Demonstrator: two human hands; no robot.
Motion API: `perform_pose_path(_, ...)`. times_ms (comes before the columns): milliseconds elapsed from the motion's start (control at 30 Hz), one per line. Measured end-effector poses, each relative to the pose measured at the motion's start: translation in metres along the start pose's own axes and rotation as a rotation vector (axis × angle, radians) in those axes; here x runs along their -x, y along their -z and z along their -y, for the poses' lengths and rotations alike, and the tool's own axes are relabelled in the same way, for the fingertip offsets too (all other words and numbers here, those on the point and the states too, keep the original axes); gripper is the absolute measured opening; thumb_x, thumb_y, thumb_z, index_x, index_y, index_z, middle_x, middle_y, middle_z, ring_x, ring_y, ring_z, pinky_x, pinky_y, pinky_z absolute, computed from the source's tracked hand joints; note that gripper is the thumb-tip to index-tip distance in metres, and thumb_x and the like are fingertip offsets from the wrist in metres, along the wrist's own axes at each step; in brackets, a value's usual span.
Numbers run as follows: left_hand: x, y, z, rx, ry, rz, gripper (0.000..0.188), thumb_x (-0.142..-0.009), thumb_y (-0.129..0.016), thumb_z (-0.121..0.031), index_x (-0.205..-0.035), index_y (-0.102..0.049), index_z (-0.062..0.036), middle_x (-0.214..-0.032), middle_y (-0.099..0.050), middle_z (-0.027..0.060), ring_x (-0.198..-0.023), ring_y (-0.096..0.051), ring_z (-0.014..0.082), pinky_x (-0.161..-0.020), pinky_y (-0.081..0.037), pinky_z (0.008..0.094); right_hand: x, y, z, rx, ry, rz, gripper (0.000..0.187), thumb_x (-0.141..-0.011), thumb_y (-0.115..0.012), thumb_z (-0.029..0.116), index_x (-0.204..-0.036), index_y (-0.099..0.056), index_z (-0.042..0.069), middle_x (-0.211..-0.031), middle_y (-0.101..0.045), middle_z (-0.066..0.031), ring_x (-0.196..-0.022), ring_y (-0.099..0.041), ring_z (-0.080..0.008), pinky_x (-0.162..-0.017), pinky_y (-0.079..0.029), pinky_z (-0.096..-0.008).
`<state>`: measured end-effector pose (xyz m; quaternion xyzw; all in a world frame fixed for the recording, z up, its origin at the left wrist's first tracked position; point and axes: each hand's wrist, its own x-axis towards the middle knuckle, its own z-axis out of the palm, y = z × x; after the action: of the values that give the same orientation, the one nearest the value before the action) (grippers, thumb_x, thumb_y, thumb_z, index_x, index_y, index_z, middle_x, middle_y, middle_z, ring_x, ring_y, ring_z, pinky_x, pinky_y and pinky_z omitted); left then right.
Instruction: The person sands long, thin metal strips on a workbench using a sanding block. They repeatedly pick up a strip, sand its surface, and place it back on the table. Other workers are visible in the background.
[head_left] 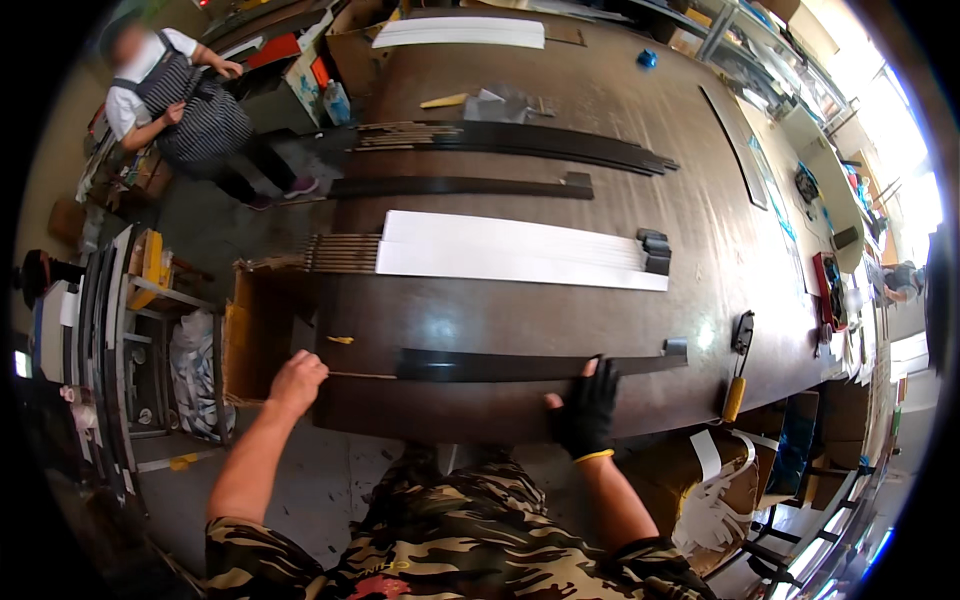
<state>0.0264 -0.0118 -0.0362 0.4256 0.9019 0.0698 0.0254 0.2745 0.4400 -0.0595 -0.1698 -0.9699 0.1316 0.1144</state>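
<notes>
A long flat black strip (pixel 480 366) lies across the near part of the brown table (pixel 480 310). From its left end a thin light-brown rod (pixel 362 376) sticks out. My bare left hand (pixel 298 382), at the table's left edge, is closed with its fingers pinched on the end of that rod. My right hand (pixel 586 408) wears a black glove with a yellow cuff edge. Its fingers are stretched out and rest on the right part of the black strip. A small grey-black piece (pixel 676 347) sits at the strip's right end.
Beyond lie white strips (pixel 500 250) with brown rods, then black strips (pixel 530 147). A yellow-handled tool (pixel 735 398) lies at the right edge. Cardboard boxes stand left (pixel 262 320) and right (pixel 700 490). Another person (pixel 200 110) stands at the far left.
</notes>
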Motion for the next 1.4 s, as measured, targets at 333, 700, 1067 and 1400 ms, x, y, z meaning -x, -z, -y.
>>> perform_pose_path(333, -0.008, -0.002, -0.006, -0.135, -0.113, -0.091, 0.011, -0.081, -0.055, -0.011, -0.074, -0.060, -0.0039, -0.081, -0.056, 0.0108, -0.085, -0.057, 0.0289, -0.066, -0.054, 0.0383, -0.025, -0.084, 0.287, -0.395, 0.525, 0.109, 0.092, -0.081, -0.067, 0.051, -0.144, -0.029, -0.004, -0.145, -0.033, -0.0307, -0.140, -0.025, -0.0490, -0.116, -0.015, -0.0605)
perform_pose_path(700, -0.009, -0.003, 0.000, 0.093, -0.082, -0.145, 0.012, -0.076, -0.068, -0.011, -0.083, -0.061, -0.0049, -0.088, -0.056, 0.0100, -0.090, -0.056, 0.0311, -0.077, -0.047, 0.0436, 0.003, -0.071, 0.195, -0.287, -0.263, -0.295, 0.081, -0.083, -0.067, 0.044, -0.143, -0.036, -0.001, -0.143, -0.040, -0.0268, -0.133, -0.038, -0.0428, -0.111, -0.031, -0.0432)
perform_pose_path(1067, -0.054, -0.006, -0.019, 0.389, -0.199, -0.032, 0.029, -0.058, -0.087, -0.020, -0.072, -0.063, -0.0070, -0.083, -0.058, 0.0097, -0.089, -0.056, 0.0322, -0.079, -0.045, 0.0441, 0.028, -0.062, 0.112, 0.160, -0.656, -0.467, 0.065, -0.083, -0.065, 0.038, -0.133, -0.048, 0.000, -0.140, -0.045, -0.0239, -0.133, -0.039, -0.0413, -0.112, -0.028, -0.0490)
perform_pose_path(1400, -0.056, 0.014, -0.016, 0.440, -0.238, 0.076, 0.025, -0.072, -0.079, -0.017, -0.088, -0.064, -0.0058, -0.092, -0.061, 0.0156, -0.093, -0.056, 0.0370, -0.082, -0.046, 0.0461, 0.022, -0.054, 0.118, 0.232, -0.642, -0.426, 0.062, -0.083, -0.065, 0.036, -0.131, -0.049, 0.000, -0.138, -0.045, -0.0232, -0.132, -0.038, -0.0428, -0.112, -0.027, -0.0509)
